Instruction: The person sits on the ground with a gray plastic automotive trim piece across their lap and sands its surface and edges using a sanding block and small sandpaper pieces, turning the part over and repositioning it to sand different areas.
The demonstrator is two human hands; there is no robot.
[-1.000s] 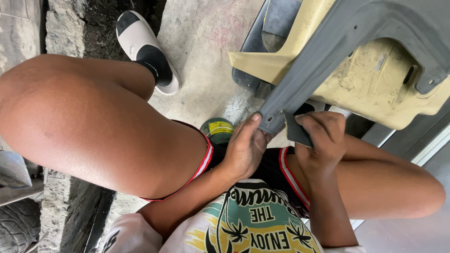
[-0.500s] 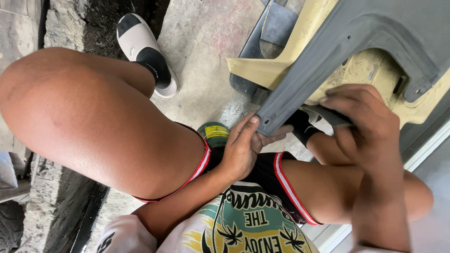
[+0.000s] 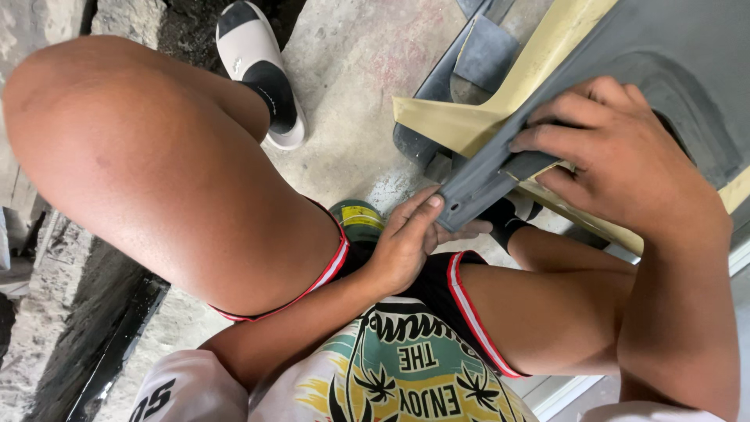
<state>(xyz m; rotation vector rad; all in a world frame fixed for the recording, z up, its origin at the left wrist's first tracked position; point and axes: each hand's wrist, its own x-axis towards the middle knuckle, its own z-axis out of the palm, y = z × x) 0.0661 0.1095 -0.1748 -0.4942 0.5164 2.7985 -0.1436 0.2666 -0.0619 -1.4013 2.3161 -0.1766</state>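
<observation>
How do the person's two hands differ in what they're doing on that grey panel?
The left hand props the grey panel's pointed lower end from beneath, fingers extended; the right hand sits higher, curled over the panel's edge, pinching it. The left hand is low between the knees; the right is raised nearer the camera. Both touch the same panel.

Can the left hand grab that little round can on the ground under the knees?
Probably yes. The left hand rests on the grey panel's end, right above the can, with only open space between them.
</observation>
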